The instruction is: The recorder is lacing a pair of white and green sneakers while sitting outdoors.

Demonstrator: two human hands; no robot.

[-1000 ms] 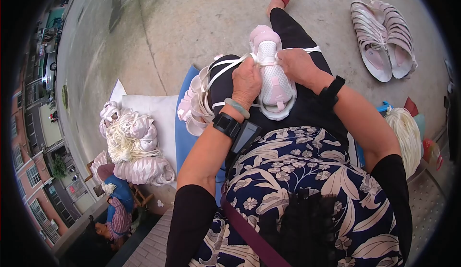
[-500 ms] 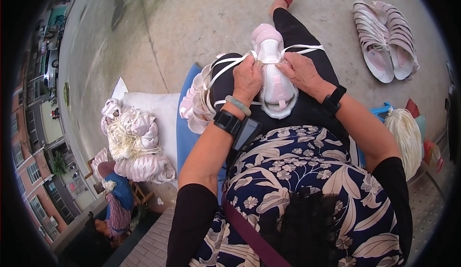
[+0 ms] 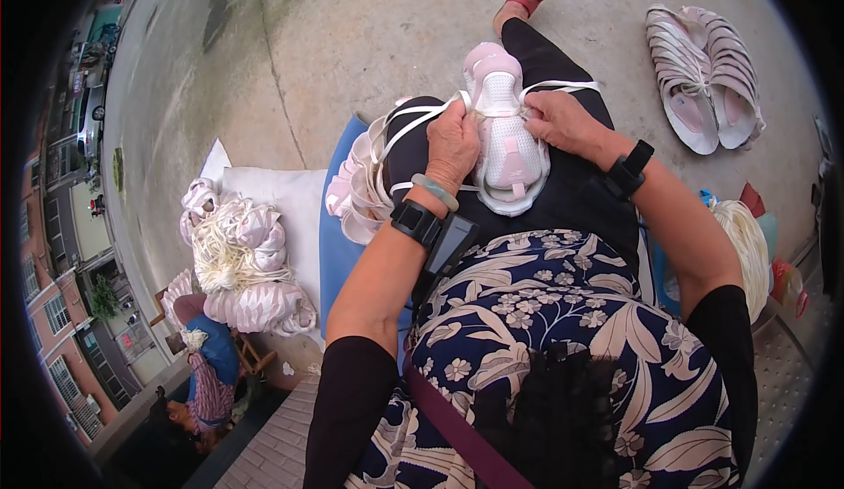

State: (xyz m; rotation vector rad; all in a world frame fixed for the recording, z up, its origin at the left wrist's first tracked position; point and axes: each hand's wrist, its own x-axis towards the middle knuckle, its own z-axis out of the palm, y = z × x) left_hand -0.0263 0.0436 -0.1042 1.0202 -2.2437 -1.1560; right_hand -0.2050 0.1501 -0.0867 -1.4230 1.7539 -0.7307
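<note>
A pink and white sneaker upper (image 3: 510, 159) lies across my lap, toe pointing away from me. At its left edge my left hand (image 3: 453, 144) is closed, thumb and fingers pinching a white shoelace (image 3: 413, 113) that trails in loops to the left. My right hand (image 3: 567, 122) is closed at the right eyelet edge, fingertips pinched at the lacing; the bit of lace between them is mostly hidden. Another length of lace runs rightward over my thigh. Beside my left leg hang more pink and white uppers (image 3: 356, 186) with loose laces.
A bundle of laced uppers (image 3: 246, 252) rests on a white sheet (image 3: 294, 203) at the left. Nested shoe uppers (image 3: 703, 80) lie on the concrete floor at the far right. A hank of cream laces (image 3: 747, 243) is near my right elbow. Another person (image 3: 211, 383) sits at lower left.
My right hand has shifted slightly right and turned, its fingers curling in toward the eyelets. The lace stretched across the tongue between my hands no longer shows. My left hand has barely moved.
</note>
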